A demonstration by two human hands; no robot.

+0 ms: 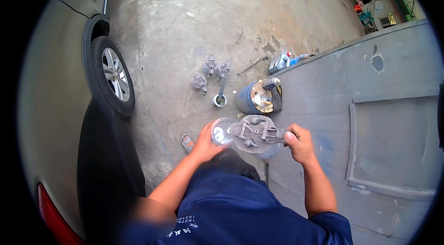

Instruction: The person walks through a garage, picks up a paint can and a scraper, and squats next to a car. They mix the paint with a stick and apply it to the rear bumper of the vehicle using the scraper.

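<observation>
Grey spray gun [255, 132] hides right hand's [299, 143] fingertips.

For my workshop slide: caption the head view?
Left hand steadies a metal cup, right hand grips a spray gun over concrete.

Grey spray gun [255, 135], cup [222, 132] detached

Car [55, 120] cut off at left.
</observation>
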